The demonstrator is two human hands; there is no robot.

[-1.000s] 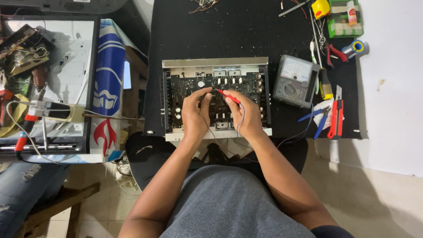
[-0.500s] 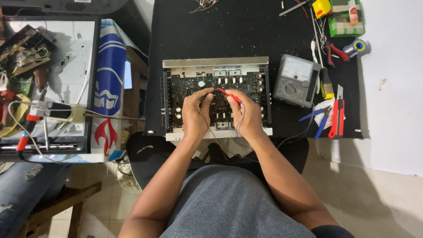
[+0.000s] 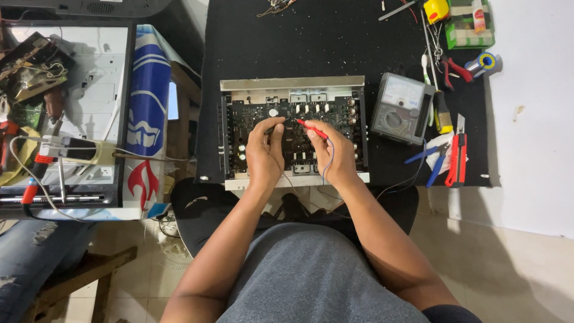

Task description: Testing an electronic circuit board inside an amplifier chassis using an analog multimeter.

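Black cloth (image 3: 311, 42) covers the bench, and on it, right in front of the seated person, sits an opened metal chassis (image 3: 293, 84) with a dark circuit board (image 3: 299, 128) filling its inside. Both bare hands are down over the middle of that board. The right hand (image 3: 335, 152) has its fingers closed round a red probe (image 3: 312, 129), pinched like a pen, the tip slanting up and left toward the components near the board's centre; a thin wire trails back from under the palm toward the near edge of the chassis. The left hand (image 3: 265, 152) rests beside it, fingers curled together and pressed to the board, and something dark and thin seems to sit at the fingertips, though I cannot tell for sure whether they are gripping it. The two hands are close but not touching. Just to the right of the chassis lies a grey analogue multimeter (image 3: 399, 109), tilted a little, its dial facing up. Further right are a red utility knife (image 3: 459, 157), blue-handled pliers (image 3: 431, 161), red-handled cutters (image 3: 455, 69) and a spool of solder (image 3: 485, 61) at the cloth's edge. Off to the left, on a separate surface, stands a white appliance panel (image 3: 98, 90) with loose wires and red clips lying on it, well apart from the hands.
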